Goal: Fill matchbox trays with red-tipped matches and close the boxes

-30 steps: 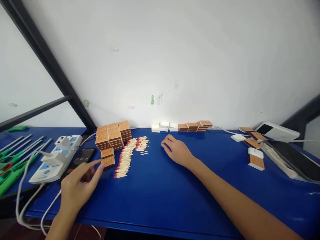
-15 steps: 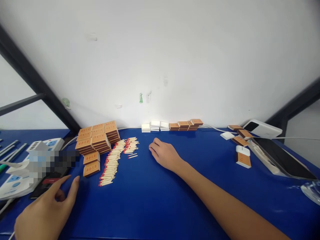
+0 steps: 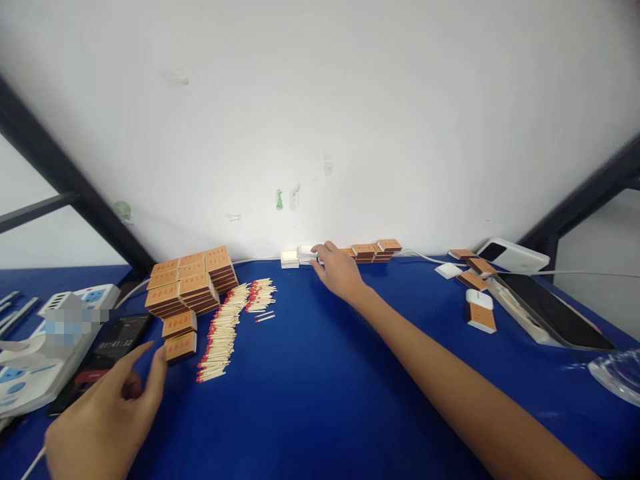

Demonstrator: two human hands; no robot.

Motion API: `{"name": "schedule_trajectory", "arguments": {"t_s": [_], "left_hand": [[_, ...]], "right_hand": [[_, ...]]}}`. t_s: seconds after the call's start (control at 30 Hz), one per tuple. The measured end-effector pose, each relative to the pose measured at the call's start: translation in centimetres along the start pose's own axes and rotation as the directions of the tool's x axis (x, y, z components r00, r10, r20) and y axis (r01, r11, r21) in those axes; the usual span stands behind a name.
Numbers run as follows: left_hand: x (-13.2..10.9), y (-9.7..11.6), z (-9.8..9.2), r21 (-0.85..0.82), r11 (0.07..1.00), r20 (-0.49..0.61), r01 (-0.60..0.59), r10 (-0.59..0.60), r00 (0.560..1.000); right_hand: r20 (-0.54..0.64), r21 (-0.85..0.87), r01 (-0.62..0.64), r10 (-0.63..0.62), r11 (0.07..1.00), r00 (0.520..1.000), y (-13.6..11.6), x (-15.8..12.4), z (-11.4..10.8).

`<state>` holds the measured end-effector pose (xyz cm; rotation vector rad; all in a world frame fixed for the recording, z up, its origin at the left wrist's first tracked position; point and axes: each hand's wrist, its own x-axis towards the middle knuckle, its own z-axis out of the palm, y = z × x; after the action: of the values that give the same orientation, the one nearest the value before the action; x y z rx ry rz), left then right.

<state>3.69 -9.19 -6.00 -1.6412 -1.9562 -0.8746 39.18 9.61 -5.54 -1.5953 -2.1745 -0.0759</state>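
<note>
My right hand [image 3: 340, 270] reaches to the wall, over the right end of the white inner matchbox trays [image 3: 290, 259]. Its thumb and index finger are apart around a white tray there; I cannot tell whether they touch it. My left hand [image 3: 107, 407] is open at the lower left, thumb and index finger spread. Its thumb tip is beside the nearest matchbox [image 3: 181, 347], in front of stacked orange matchboxes [image 3: 195, 277]. Red-tipped matches lie in a long row [image 3: 220, 337] and a smaller pile [image 3: 261, 295], with a couple of loose matches [image 3: 265, 317] beside it.
Stacked matchboxes [image 3: 377, 251] line the wall right of the trays. At the right are loose matchboxes [image 3: 481, 317], a white device [image 3: 515, 255] and a dark tablet [image 3: 555, 310]. A phone [image 3: 117, 340] and a power strip [image 3: 100, 293] lie left on the blue table [image 3: 320, 400].
My right hand has moved forward from the blue tabletop to the white trays, its thumb and index finger now apart. My left hand has shifted slightly right, closer to the nearest matchbox.
</note>
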Motion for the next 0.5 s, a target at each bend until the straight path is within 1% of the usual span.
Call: {"name": "schedule_trajectory", "arguments": {"t_s": [0.03, 0.07, 0.1, 0.13, 0.17, 0.2, 0.23, 0.27, 0.3, 0.33, 0.37, 0.4, 0.43, 0.47, 0.5], "left_hand": [[0.5, 1.2, -0.1, 0.054, 0.994, -0.020, -0.099, 0.100, 0.995], [1.2, 2.2, -0.1, 0.001, 0.976, -0.011, -0.216, 0.216, 0.976], [2.0, 3.2, 0.0, -0.070, 0.958, -0.001, -0.279, 0.280, 0.960], [3.0, 3.9, 0.3, -0.127, 0.942, 0.000, -0.312, 0.315, 0.949], [4.2, 4.6, 0.8, -0.156, 0.931, 0.025, -0.328, 0.336, 0.941], [5.4, 5.2, 1.3, -0.173, 0.923, 0.064, -0.344, 0.359, 0.931], [6.6, 5.8, 1.8, -0.185, 0.916, 0.142, -0.356, 0.383, 0.913], [7.7, 6.3, 2.5, -0.226, 0.897, 0.256, -0.381, 0.432, 0.865], [8.7, 6.8, 3.1, -0.291, 0.866, 0.368, -0.407, 0.494, 0.788], [9.5, 7.3, 3.8, -0.351, 0.832, 0.436, -0.429, 0.550, 0.712], [10.0, 7.6, 4.5, -0.392, 0.807, 0.463, -0.441, 0.587, 0.664], [10.2, 7.9, 5.1, -0.411, 0.800, 0.455, -0.437, 0.596, 0.662], [10.2, 8.1, 5.7, -0.426, 0.792, 0.424, -0.437, 0.602, 0.677], [9.9, 8.1, 6.2, -0.451, 0.772, 0.378, -0.448, 0.620, 0.688], [9.6, 8.0, 6.6, -0.473, 0.758, 0.328, -0.449, 0.624, 0.709]], "right_hand": [[0.004, -0.001, -0.001, 0.001, 1.000, 1.000, 0.3, 1.0, 0.1], [0.013, 0.001, 0.003, -0.003, 1.000, 1.000, 0.6, 1.8, 0.1], [0.020, 0.004, 0.007, -0.007, 1.000, 1.000, 0.7, 2.4, 0.1], [0.025, 0.009, 0.010, -0.010, 1.000, 1.000, 0.7, 2.8, 0.0], [0.025, 0.014, 0.011, -0.012, 1.000, 1.000, 0.6, 3.0, -0.2], [0.022, 0.020, 0.013, -0.013, 1.000, 1.000, 0.4, 2.8, -0.4], [0.018, 0.029, 0.016, -0.017, 0.999, 1.000, 0.1, 2.5, -0.8], [0.017, 0.040, 0.024, -0.024, 0.999, 1.000, -0.3, 1.8, -1.1], [0.023, 0.053, 0.038, -0.039, 0.998, 0.999, -0.8, 1.0, -1.5], [0.038, 0.071, 0.059, -0.062, 0.996, 0.997, -1.5, 0.0, -1.9], [0.064, 0.092, 0.086, -0.092, 0.992, 0.994, -2.2, -1.1, -2.2], [0.101, 0.117, 0.117, -0.129, 0.986, 0.987, -2.9, -2.3, -2.5], [0.155, 0.159, 0.160, -0.185, 0.974, 0.970, -3.7, -3.4, -2.7], [0.225, 0.238, 0.192, -0.246, 0.952, 0.943, -4.4, -4.5, -2.9], [0.284, 0.283, 0.194, -0.275, 0.939, 0.919, -5.1, -5.3, -3.0]]}}
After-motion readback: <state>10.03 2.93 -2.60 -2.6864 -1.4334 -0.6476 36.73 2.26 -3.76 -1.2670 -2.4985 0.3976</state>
